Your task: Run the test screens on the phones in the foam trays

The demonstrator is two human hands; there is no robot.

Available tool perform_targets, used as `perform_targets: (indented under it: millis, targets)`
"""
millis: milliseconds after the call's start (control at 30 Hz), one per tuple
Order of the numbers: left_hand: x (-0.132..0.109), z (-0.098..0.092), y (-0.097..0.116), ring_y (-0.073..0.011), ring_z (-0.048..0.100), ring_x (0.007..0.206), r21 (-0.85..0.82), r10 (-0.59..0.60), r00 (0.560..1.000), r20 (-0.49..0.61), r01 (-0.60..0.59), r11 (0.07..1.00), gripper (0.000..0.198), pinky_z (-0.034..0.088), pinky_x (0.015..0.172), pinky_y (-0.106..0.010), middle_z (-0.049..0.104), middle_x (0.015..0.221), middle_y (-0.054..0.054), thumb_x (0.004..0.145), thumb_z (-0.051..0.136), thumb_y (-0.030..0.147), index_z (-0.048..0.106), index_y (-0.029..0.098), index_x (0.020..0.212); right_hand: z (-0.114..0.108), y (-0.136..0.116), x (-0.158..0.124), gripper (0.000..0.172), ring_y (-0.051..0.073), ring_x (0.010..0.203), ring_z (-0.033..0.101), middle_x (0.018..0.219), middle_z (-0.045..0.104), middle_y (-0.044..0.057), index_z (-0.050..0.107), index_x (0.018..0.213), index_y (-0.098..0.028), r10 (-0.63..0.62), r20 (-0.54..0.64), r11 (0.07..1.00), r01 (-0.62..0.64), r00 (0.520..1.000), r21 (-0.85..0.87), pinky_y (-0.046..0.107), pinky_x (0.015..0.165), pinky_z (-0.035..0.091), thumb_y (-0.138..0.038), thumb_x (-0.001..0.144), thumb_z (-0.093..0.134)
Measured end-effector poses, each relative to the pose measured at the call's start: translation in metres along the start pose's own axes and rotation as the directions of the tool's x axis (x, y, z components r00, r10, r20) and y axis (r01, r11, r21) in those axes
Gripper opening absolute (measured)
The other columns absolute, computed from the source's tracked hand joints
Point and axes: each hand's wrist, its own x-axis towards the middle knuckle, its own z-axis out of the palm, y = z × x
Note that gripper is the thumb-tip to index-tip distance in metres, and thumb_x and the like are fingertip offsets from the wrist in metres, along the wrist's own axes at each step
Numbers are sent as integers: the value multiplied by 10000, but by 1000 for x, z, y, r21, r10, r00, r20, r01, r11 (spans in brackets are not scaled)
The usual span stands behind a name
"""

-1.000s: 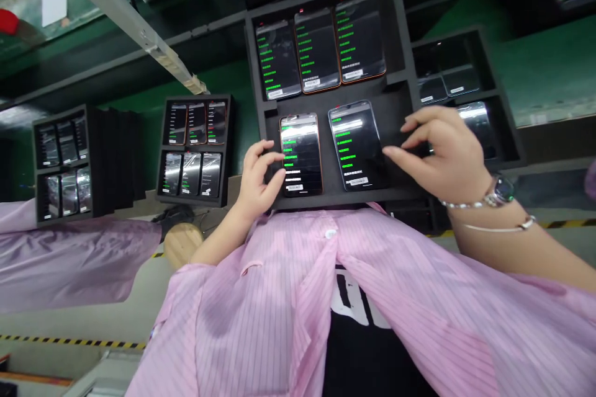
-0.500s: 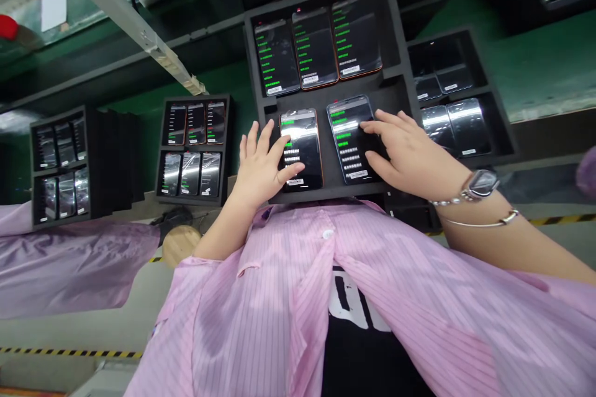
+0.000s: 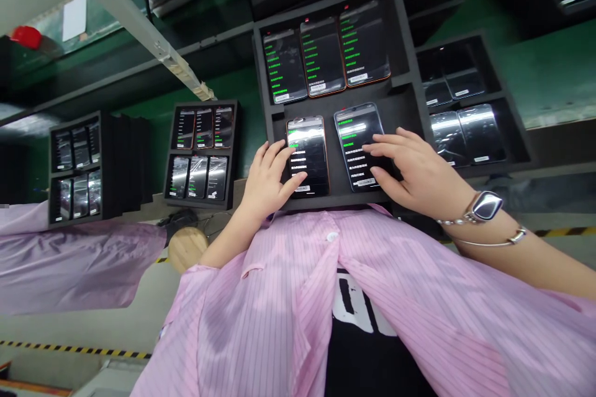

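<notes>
Since the earlier frames, both hands have closed in on the two phones in the lower row of the tray, and the left hand's fingers now lie across its phone rather than spread beside it. Directly ahead of the hands sits a black foam tray [image 3: 400,31], with two rows of recesses. Beyond the right hand lies a second foam tray of phones [image 3: 479,133], and beyond the left hand stand two more loaded trays [image 3: 200,152] [image 3: 77,164] on the bench. Below the hands is the person's pink striped smock [image 3: 261,322], worn open over a black printed shirt [image 3: 354,322]. Three smartphones [image 3: 321,56] fill the tray's far row, past the fingertips, their screens lit with green text. The left hand [image 3: 265,183] is open, with its fingers resting on the left phone [image 3: 310,155], over its lower left part. The right hand [image 3: 419,170] is also open, its fingertips on the lower right of the right phone [image 3: 358,142]. Neither hand wraps around its phone or lifts it; both phones remain in their recesses, screens up. On the right wrist are a metal wristwatch [image 3: 484,206] and a thin bangle [image 3: 493,240].
</notes>
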Motion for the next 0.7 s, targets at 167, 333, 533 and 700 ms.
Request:
perform_targets:
  millis: [167, 333, 533, 700]
  targets:
    - [1, -1, 1, -309, 484, 1488, -5, 1, 1000, 2, -1, 1000, 567, 295, 1325, -565, 570, 1551, -130, 1061, 465, 620, 550, 228, 1461, -2, -2, 1, 406, 354, 1323, 653, 1262, 746, 130, 603, 1359, -226, 2, -4, 1000, -2, 1000, 4, 693, 1203, 444, -219, 953, 606]
    - [2, -2, 1, -289, 520, 1458, -12, 57, 998, -36, -58, 998, 575, 302, 1325, -541, 592, 1520, -158, 1074, 469, 581, 521, 182, 1484, -5, -3, 1, 422, 353, 1334, 651, 1271, 746, 135, 594, 1379, -218, 3, -17, 1000, -3, 1000, 8, 684, 1197, 459, -213, 958, 605]
    - [-2, 2, -1, -314, 491, 1469, 7, 9, 1000, -4, -9, 1000, 541, 313, 1308, -576, 587, 1525, -139, 1058, 496, 592, 590, 216, 1435, -2, 0, -1, 413, 355, 1348, 642, 1270, 745, 128, 606, 1379, -220, 24, 13, 1000, -24, 1000, 13, 684, 1207, 455, -226, 966, 610]
    - [6, -11, 4, -429, 285, 1592, 87, -14, 1000, -25, 16, 996, 604, 255, 1291, -673, 476, 1633, -144, 985, 558, 706, 657, 239, 1356, -18, -6, 13, 367, 356, 1372, 622, 1256, 746, 117, 610, 1354, -248, 6, 60, 1000, -7, 998, 13, 676, 1222, 442, -223, 990, 574]
